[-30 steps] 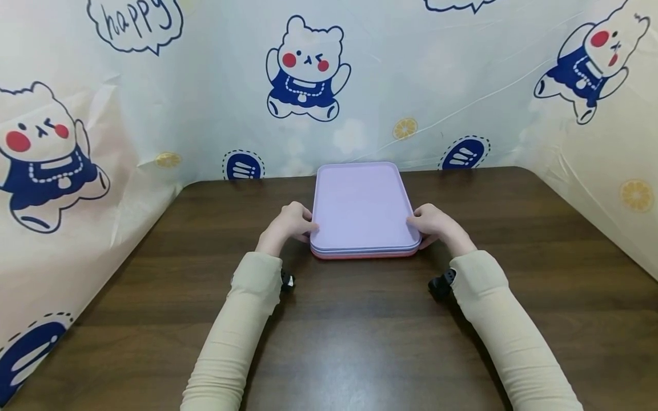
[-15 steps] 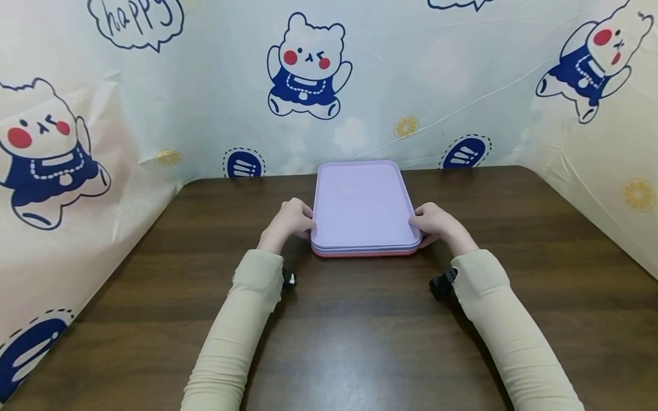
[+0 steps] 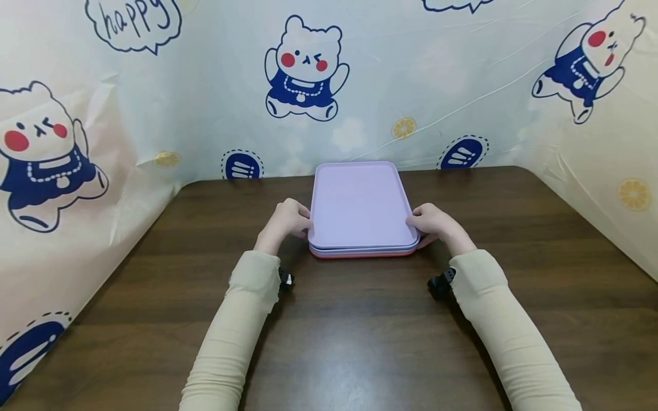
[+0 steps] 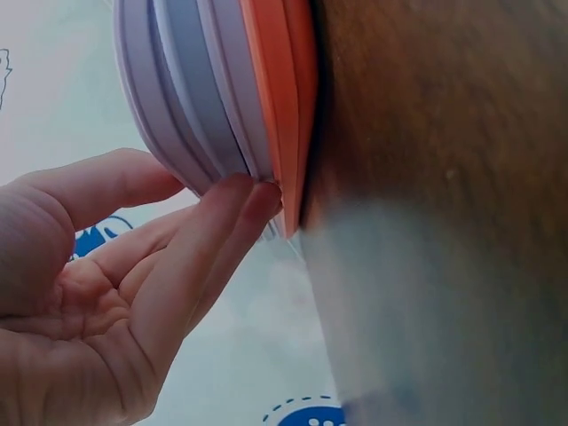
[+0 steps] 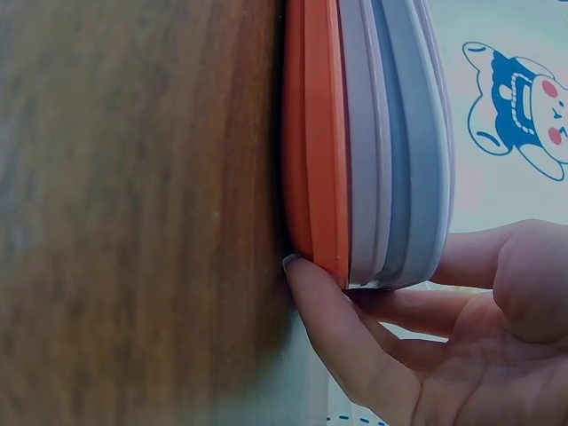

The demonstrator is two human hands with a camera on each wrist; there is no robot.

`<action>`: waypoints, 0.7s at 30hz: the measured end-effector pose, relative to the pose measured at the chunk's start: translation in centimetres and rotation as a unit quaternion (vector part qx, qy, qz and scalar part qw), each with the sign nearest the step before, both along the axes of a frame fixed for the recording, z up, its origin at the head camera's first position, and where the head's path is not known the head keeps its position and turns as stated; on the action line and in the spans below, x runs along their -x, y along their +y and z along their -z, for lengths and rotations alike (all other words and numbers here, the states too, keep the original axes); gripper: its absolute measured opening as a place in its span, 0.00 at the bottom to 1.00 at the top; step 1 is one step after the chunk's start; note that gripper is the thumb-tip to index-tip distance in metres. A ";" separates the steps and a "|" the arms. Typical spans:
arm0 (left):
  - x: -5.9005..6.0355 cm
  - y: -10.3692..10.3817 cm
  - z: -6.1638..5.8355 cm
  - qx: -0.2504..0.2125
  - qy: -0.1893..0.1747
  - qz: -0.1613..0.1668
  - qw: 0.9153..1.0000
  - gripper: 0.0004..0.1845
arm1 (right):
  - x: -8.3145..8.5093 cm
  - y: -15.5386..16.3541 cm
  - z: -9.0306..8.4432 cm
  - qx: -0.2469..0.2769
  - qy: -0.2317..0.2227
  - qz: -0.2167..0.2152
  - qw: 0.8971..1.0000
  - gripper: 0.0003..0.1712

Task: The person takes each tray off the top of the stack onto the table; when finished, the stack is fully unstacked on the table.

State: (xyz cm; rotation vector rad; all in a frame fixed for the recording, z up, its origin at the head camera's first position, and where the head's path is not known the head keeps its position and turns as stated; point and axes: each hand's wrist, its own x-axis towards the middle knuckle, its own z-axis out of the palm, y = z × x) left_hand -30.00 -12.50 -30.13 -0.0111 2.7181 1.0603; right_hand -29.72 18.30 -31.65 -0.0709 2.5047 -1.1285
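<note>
A dark wooden table [image 3: 360, 342], walled on three sides by a plastic sheet [image 3: 437, 74] printed with cartoon bears, carries a stack of trays [image 3: 360, 208] at its far middle: lilac and grey trays on top, an orange tray [image 3: 362, 253] at the bottom. The stack lies flat on the tabletop, one short end toward the person, whose two arms in cream sleeves [image 3: 231, 337] reach in from the near edge. The left hand [image 3: 288, 220] grips the stack's near left corner, thumb over the top rim and fingertips [image 4: 253, 200] hooked at the orange tray's lower edge. The right hand [image 3: 434, 222] mirrors it on the near right corner, with one fingertip [image 5: 297, 266] wedged between the orange tray and the wood. Against the views from a second and half a second back, almost nothing has moved: the stack sits in the same spot, both hands keep their places, and only the camera has shifted slightly. The grasp appears settled on both sides, yet the stack has not left the table.
</note>
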 end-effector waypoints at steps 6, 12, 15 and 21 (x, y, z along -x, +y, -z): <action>-0.1 -0.2 -0.1 -0.014 -0.005 -0.006 1.000 0.18 | 0.0 0.1 0.1 0.004 -0.004 0.006 1.000 0.22; -0.2 -0.6 -0.2 -0.018 -0.008 -0.016 1.000 0.18 | 0.1 0.1 0.1 0.012 -0.015 0.006 1.000 0.24; -0.2 -0.7 -0.2 -0.026 -0.010 -0.022 0.999 0.18 | 0.2 0.1 0.1 0.011 -0.016 0.008 1.000 0.25; -0.2 -0.8 0.0 -0.025 -0.014 -0.023 0.999 0.19 | 0.1 0.2 0.2 0.029 -0.023 0.013 0.999 0.26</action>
